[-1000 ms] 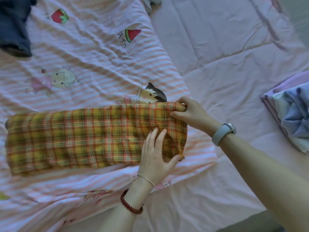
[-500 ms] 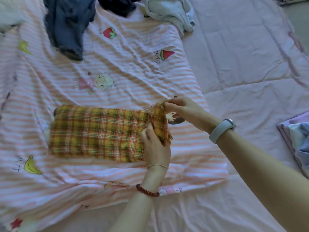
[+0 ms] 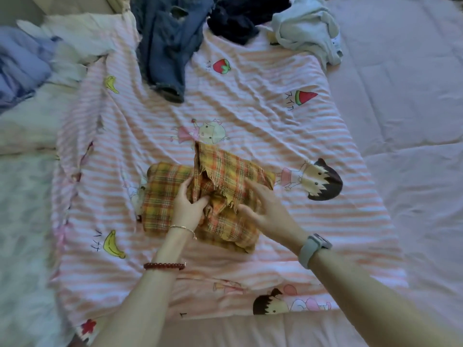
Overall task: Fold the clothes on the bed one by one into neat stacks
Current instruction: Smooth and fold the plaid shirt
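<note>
A yellow and orange plaid cloth (image 3: 162, 196) lies in the middle of the pink striped cartoon sheet (image 3: 250, 108), part folded, with its frayed right end turned over to the left and standing up in a loose flap. My left hand (image 3: 188, 209) grips a bunched fold at the cloth's middle, thumb tucked into the fabric. On the right, my right hand (image 3: 265, 211) pinches the frayed edge of the turned-over part. Both hands are in the head view.
Unfolded clothes lie along the far edge: blue jeans (image 3: 165, 46), a dark navy garment (image 3: 235, 23) and a pale grey-green garment (image 3: 308, 33). A blue and white heap (image 3: 22, 61) sits far left. Pink quilted bedding (image 3: 400, 121) spreads to the right.
The long plaid strip has been folded from its right end toward the left and is now much shorter. Both hands moved left with the fold. The view tilted up toward the clothes pile.
</note>
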`<state>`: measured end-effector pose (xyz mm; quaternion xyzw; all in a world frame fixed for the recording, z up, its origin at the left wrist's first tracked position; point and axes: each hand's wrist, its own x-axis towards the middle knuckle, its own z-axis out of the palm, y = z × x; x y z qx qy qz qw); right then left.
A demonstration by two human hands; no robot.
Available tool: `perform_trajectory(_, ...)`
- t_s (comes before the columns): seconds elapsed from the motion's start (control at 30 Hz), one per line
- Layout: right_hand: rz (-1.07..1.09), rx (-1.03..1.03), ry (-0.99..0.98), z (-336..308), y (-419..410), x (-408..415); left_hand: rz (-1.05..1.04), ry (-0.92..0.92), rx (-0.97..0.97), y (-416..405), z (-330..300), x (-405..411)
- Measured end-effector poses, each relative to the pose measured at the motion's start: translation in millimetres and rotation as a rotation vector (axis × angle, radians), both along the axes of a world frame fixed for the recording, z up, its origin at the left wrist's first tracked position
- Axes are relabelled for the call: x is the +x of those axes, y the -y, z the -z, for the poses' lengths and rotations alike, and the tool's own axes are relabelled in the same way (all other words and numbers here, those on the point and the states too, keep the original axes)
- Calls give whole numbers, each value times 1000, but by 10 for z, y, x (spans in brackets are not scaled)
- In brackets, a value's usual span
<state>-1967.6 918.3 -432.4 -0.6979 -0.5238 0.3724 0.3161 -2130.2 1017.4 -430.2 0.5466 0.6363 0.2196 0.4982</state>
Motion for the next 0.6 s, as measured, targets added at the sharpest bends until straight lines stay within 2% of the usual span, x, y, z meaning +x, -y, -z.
perform_trajectory(0.17,2,-140,484,262,-374,-622,14,29,-160,-211,264,-317)
perform_trajectory(0.23,52,-145,585,354,-442,-732,69,-32,-102,-254,372,-371)
perform_trajectory(0.3,143,6,573,381,-473,-810,82,-47,-12,-265,413,-414)
perform_trajectory(0.37,238,209,516,374,-470,-886,42,27,37,-251,414,-498)
perform_trajectory(0.47,245,360,455,300,-477,-1101,-40,123,70,-209,378,-777)
perform_trajectory(0.6,103,404,448,325,-556,-1488,-231,371,-225,-294,392,-1170)
